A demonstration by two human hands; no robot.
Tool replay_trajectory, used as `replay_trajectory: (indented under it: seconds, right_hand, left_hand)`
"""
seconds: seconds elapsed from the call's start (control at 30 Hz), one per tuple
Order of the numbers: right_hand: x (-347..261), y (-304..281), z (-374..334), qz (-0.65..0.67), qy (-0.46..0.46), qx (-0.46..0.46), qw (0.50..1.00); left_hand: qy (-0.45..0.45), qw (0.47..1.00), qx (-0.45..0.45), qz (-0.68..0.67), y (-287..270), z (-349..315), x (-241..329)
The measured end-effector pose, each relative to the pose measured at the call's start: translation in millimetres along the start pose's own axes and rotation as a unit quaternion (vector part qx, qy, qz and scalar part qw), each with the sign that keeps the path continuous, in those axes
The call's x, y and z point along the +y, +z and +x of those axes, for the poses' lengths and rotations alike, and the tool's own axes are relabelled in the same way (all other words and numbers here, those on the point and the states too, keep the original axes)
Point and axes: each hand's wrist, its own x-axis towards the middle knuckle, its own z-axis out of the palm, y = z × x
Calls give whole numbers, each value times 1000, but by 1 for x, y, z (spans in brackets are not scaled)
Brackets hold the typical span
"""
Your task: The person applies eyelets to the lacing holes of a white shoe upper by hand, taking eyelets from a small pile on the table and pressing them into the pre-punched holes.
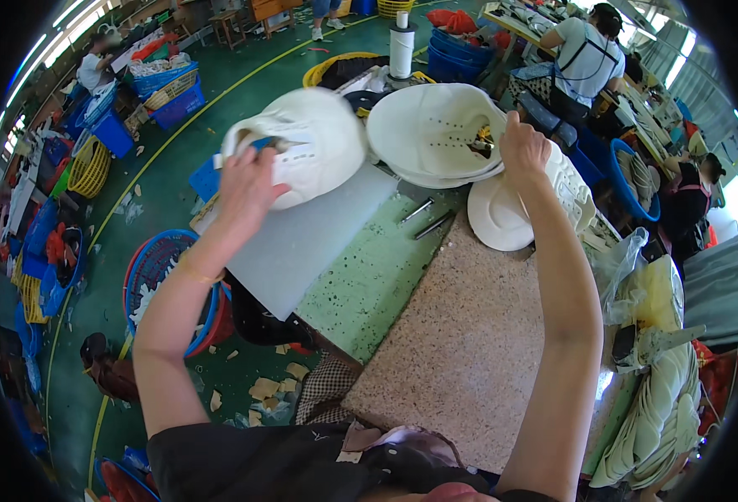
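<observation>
I am leaning over the tabletop (461, 335), its speckled slab nearest me and a white cutting board (302, 243) lying across the green part beyond it. My left hand (248, 188) is reaching up over that board and gripping a white shoe upper (310, 142), my fingers (262, 180) curled tight around its near edge and holding it clear of the board. My right hand (521, 151) is raised at the same height, its fingers closed on the rim of a second white upper (432, 134), a perforated piece turned open toward me, just beside the first. Under my right forearm a third white piece (503, 213) is lying on the tabletop, and 2 metal punches (427, 217) are resting on the green surface between it and the board. Farther back a white thread spool (402, 50) is standing upright, and beyond it a seated person (586, 58) is working at another bench.
</observation>
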Motion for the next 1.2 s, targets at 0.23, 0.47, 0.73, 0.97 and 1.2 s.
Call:
replay_trajectory:
  seconds: [0.23, 0.47, 0.73, 0.97, 1.2]
  right_hand:
    - [35, -68, -107, 201, -2, -12, 980]
    - [139, -128, -284, 244, 145, -47, 958]
    - [163, -113, -423, 282, 293, -52, 912]
    - [150, -112, -420, 274, 285, -1, 919]
    - [86, -144, -427, 605, 313, -58, 730]
  left_hand:
    - [-182, 953, 31, -239, -81, -54, -9]
    - [-9, 951, -150, -271, -52, -75, 43]
    - [-48, 889, 9, -455, -109, -19, 38]
    - [312, 826, -276, -380, -116, -46, 219]
    - [316, 710, -511, -367, -72, -77, 266]
